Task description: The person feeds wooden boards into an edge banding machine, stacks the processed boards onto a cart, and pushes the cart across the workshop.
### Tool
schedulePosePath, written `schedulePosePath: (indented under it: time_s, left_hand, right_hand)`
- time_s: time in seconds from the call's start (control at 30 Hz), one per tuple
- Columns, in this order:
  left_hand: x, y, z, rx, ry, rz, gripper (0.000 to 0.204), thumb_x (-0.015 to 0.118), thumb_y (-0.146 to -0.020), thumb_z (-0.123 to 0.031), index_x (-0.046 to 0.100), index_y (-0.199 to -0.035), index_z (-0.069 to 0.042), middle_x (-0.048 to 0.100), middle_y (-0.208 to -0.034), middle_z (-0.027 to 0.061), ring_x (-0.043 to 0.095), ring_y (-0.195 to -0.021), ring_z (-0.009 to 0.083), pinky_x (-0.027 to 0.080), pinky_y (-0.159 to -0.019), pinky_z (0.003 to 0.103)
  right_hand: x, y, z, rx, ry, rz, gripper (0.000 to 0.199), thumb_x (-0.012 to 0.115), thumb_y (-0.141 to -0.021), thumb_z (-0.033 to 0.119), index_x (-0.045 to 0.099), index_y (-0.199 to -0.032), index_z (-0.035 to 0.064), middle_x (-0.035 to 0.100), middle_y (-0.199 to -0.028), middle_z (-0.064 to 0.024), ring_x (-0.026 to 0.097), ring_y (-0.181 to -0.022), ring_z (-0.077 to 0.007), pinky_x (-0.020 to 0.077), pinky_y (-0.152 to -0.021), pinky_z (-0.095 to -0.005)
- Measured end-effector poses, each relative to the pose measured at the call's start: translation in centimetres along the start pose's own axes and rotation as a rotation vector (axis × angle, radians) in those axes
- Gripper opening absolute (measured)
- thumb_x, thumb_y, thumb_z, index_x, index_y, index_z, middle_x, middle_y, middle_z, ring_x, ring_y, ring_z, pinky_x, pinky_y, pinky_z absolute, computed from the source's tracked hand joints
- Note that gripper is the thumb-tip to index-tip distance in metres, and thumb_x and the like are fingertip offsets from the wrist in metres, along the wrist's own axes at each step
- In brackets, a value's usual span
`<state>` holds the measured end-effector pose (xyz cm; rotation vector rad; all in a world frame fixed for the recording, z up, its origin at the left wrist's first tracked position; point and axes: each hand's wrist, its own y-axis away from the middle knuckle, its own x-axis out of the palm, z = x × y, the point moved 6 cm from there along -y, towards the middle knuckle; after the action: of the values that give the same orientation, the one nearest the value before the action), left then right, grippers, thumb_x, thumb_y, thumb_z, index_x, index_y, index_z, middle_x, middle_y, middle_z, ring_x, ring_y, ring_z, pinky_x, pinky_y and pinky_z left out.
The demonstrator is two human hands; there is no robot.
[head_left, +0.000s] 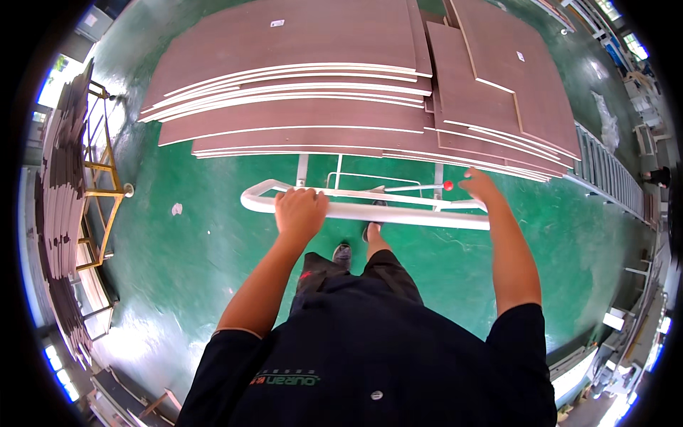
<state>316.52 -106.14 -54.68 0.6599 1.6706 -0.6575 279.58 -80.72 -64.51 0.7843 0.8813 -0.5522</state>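
Observation:
A white tubular push handle (398, 213) runs across in front of me, bent back at its left end. My left hand (302, 211) is wrapped round the left part of this handle. Over the right end of the handle is my right hand (481, 186), its fingers loosely bent and a little apart, holding nothing. A red ball knob (448, 186) on a thin metal lever (413, 188) lies just left of those fingers, with a small gap between. Beyond the handle, stacked brown boards (284, 117) with pale edges lie flat, their near edges uneven.
More brown boards (491, 99) lie stacked at the far right, beside a grey roller conveyor (612, 167). At the left, upright boards (62, 178) lean by a yellow metal frame (107, 192). My feet (343, 255) stand on the green floor (192, 249) near the handle.

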Motion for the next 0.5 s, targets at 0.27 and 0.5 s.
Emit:
schedulePosePath:
  time_s: [0.27,0.5]
  left_hand:
    - [-0.1,-1.2,-0.5,-0.012,-0.049,0.029,0.022,0.051,-0.078,-0.018,0.053,-0.059,-0.007,0.053,-0.061,0.0077,0.052,-0.064,0.0281,0.039,-0.068,0.04]
    - [0.3,-2.4,-0.9,0.004,-0.027,0.087,0.017,0.05,-0.072,-0.013,0.049,-0.057,-0.006,0.045,-0.057,0.0083,0.046,-0.056,0.0277,0.035,-0.061,0.039]
  right_hand:
    - [9.8,-10.3,-3.8,0.227,0.234,0.557,0.058,0.063,-0.081,0.039,0.05,-0.119,-0.0028,0.059,-0.115,-0.0218,0.058,-0.107,-0.0346,0.0459,-0.088,-0.0423]
    - [20.0,-13.1,-9.2,-0.106,0.274,0.695,0.029,0.049,-0.09,0.026,0.052,-0.108,0.0032,0.062,-0.102,-0.0196,0.06,-0.095,-0.0384,0.0481,-0.081,-0.0485]
